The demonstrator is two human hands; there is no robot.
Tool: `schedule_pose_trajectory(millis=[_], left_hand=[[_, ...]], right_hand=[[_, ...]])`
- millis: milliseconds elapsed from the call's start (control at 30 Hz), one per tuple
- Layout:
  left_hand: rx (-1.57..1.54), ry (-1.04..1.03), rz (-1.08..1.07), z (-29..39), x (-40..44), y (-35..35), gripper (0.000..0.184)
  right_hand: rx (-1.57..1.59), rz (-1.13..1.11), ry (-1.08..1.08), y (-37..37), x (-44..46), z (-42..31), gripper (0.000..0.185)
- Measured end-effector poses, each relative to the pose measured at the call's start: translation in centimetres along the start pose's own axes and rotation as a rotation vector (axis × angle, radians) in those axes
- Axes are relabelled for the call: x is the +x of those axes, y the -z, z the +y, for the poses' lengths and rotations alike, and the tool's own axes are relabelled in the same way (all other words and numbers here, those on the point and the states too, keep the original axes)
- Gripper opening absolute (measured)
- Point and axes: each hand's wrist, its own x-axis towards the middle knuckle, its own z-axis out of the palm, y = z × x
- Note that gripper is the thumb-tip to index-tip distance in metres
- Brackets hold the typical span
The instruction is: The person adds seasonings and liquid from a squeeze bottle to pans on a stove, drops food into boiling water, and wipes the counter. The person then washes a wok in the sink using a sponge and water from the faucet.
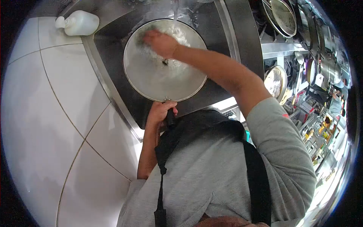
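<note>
A wide, pale-grey frying pan point(147, 79) lies in the metal sink, wet and shiny inside. My left hand point(160, 111) is closed round its black handle point(171, 119), just below the riveted joint. Over the far left part of the pan's inner surface is my right hand point(162, 43), smeared by motion. A dark, blurred pad point(141, 42) shows at its fingertips; its exact kind is unclear. Running water point(176, 10) falls from the top into the pan. Near the pan's middle sits a small dark bit point(165, 62).
The sink point(109, 81) has a raised metal rim. A white pump bottle point(82, 23) stands at the upper left beside white tiles point(45, 113). On the right are several pans point(276, 83), shelving and a distant person point(335, 104).
</note>
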Motion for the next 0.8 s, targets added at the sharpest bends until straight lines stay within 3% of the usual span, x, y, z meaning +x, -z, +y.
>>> schedule_pose_trajectory(millis=[67, 133, 200, 333, 433, 567, 633, 733, 800], left_hand=[[0.004, 0.034, 0.027, -0.2, 0.8, 0.4, 0.015], [0.000, 0.070, 0.063, 0.0, 1.1, 0.9, 0.014], [-0.094, -0.031, 0.081, 0.5, 1.2, 1.3, 0.014], [-0.130, -0.072, 0.089, 0.2, 1.1, 4.1, 0.013], [-0.134, -0.063, 0.060, 0.2, -0.4, 3.8, 0.011], [-0.049, -0.037, 0.040, 0.2, -1.0, 1.9, 0.011], [0.026, 0.030, 0.098, 0.8, -1.2, 0.8, 0.010], [-0.086, -0.021, 0.054, 0.9, -1.0, 1.9, 0.012], [-0.102, -0.006, 0.083, 1.0, -0.9, 2.2, 0.013]], right_hand=[[0.182, 0.077, 0.023, -1.3, -0.5, -3.2, 0.051], [0.302, 0.059, -0.025, -2.5, -2.4, -5.8, 0.048], [0.417, 0.038, -0.072, -3.2, -4.0, -6.8, 0.044], [0.502, -0.418, -0.004, -2.0, -9.7, -2.5, 0.045], [0.177, -0.607, 0.028, -0.1, -9.2, 2.6, 0.046], [-0.169, -0.432, -0.003, -1.0, -4.9, 8.1, 0.037], [-0.280, -0.118, 0.275, 0.5, -3.0, 7.7, 0.039], [-0.317, -0.299, 0.083, 1.4, -2.9, 5.3, 0.041], [-0.268, -0.311, 0.110, -1.0, -5.0, 6.2, 0.041]])
